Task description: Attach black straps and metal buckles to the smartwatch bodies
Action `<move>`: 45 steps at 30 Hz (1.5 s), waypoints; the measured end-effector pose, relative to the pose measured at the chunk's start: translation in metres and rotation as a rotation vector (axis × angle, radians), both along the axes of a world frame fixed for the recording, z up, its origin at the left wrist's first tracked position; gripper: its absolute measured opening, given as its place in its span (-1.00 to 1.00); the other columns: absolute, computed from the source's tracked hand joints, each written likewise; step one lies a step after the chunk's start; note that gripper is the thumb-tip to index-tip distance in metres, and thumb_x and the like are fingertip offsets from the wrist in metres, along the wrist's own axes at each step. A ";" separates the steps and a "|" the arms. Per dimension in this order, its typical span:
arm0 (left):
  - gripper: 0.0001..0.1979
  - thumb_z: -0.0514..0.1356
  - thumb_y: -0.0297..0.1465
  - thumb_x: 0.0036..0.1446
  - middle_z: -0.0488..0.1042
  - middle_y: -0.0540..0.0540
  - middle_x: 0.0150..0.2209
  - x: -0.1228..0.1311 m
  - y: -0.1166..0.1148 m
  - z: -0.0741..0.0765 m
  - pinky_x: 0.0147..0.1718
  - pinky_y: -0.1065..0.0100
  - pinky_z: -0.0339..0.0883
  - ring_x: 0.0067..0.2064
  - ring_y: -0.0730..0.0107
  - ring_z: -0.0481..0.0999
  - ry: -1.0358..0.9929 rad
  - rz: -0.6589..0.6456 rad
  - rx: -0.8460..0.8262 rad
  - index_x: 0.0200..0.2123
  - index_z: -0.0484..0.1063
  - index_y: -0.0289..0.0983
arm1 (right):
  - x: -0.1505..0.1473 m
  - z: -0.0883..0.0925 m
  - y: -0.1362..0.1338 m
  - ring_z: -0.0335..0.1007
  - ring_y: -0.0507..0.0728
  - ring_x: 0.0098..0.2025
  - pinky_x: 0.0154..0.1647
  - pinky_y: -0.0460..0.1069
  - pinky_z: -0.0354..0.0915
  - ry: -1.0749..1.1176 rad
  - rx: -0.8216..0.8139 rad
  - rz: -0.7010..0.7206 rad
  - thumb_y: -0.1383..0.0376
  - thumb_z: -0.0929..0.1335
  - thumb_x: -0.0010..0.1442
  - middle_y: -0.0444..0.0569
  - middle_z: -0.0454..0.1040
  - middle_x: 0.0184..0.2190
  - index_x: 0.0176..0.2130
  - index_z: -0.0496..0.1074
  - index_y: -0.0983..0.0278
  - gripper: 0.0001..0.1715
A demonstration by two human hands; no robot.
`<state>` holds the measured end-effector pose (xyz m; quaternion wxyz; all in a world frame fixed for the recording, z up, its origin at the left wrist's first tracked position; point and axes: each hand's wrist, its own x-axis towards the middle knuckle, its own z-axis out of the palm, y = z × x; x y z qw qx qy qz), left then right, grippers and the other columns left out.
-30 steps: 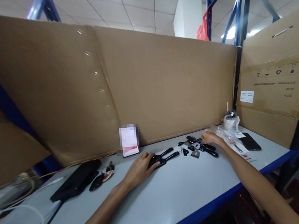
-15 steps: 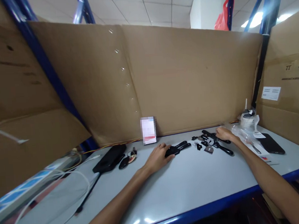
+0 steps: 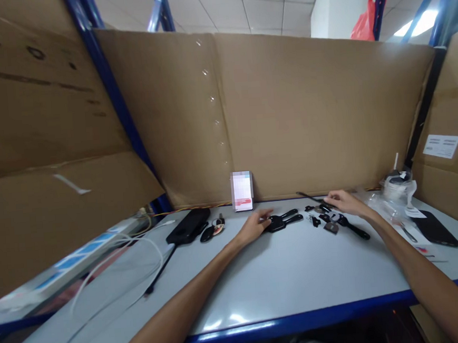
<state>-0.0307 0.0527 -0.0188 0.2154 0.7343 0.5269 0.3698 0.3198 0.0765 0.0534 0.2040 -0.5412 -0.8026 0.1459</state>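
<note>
My left hand (image 3: 256, 226) is at the left end of a pair of black-handled tools (image 3: 282, 221) lying on the grey table, its fingers apart. To the right, my right hand (image 3: 343, 201) pinches a long black tool (image 3: 312, 196), whose left end is raised off the table. Just below that tool lie small black and metal parts (image 3: 316, 221), a square metal plate (image 3: 331, 228) and another black-handled tool (image 3: 355, 228).
An upright lit phone (image 3: 242, 191) leans on the cardboard wall. Black case (image 3: 189, 226), keys (image 3: 213, 230), white cables and a power strip (image 3: 85, 257) are left. Plastic bags, a cup (image 3: 397, 184) and a dark phone (image 3: 435, 228) are right.
My right hand has lifted the black tool off the table. My left hand has loosened its hold on the paired tools and drawn slightly back. The camera view has turned left.
</note>
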 end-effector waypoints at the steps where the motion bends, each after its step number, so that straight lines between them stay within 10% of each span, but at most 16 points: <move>1: -0.58 0.14 -0.46 0.12 0.57 -0.19 -0.08 -0.003 0.004 -0.001 -0.05 0.24 0.41 -0.06 0.20 0.54 -0.031 0.025 0.002 0.07 0.50 -0.32 | -0.009 -0.001 -0.008 0.28 0.03 -0.49 -0.47 -0.10 0.13 0.078 -0.096 0.134 0.01 0.23 0.31 -0.11 0.43 -0.52 -0.27 0.44 0.34 -0.54; 7: -0.65 0.08 -0.45 0.20 0.61 -0.22 -0.10 -0.014 0.014 -0.001 0.02 0.19 0.41 -0.05 0.19 0.57 -0.072 0.113 0.048 0.00 0.53 -0.34 | -0.065 -0.022 -0.059 0.15 -0.03 -0.53 -0.51 -0.11 -0.03 0.023 -0.202 0.484 0.09 0.50 0.04 -0.24 0.34 -0.56 -0.27 0.46 0.28 -0.64; 17: -0.69 0.06 -0.42 0.26 0.60 -0.20 -0.06 -0.002 0.003 -0.003 0.00 0.23 0.39 -0.05 0.20 0.54 0.072 0.080 0.088 -0.07 0.56 -0.31 | -0.093 -0.041 -0.073 0.39 0.14 -0.15 -0.13 -0.03 0.19 -0.081 0.140 0.447 0.24 0.43 0.20 0.00 0.51 -0.15 -0.11 0.53 0.25 -0.76; 45: -0.67 0.03 -0.45 0.28 0.62 -0.16 -0.08 -0.002 -0.007 0.006 -0.01 0.27 0.34 -0.03 0.17 0.55 0.260 0.016 0.091 -0.07 0.58 -0.28 | -0.092 -0.038 -0.061 0.35 0.23 -0.04 0.00 0.07 0.20 -0.338 0.269 0.465 0.48 0.29 0.21 0.11 0.48 -0.19 -0.13 0.53 0.30 -0.71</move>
